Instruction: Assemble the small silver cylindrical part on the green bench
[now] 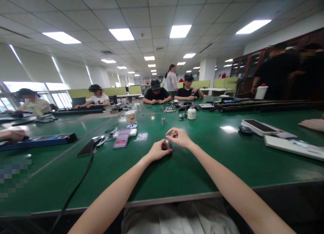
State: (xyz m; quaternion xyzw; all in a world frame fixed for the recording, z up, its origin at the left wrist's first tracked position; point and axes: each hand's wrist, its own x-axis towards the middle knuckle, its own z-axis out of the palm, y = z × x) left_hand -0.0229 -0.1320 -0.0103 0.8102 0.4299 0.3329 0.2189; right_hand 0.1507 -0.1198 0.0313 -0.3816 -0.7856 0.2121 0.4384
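Near the middle of the green table, my left hand (158, 151) is wrapped round a small silvery metal cylinder (168, 145), which stands upright. Over its top, my right hand (178, 138) is closed in a pinch, with thumb and forefinger at the cylinder's upper end. Whether a separate small part is between those fingertips is too small to tell. A similar metal cylinder (163, 121) stands farther off, just beyond my hands. Some small shiny metal pieces (181, 117) lie beside a white jar (191, 113) to the back right.
On the left are a paper cup (131, 117), a pink-and-white packet (122, 137) and a black strap (86, 170) running over the table edge. White flat devices (263, 127) lie at right. Several people sit or stand around; one person's hand (312, 124) rests at far right.
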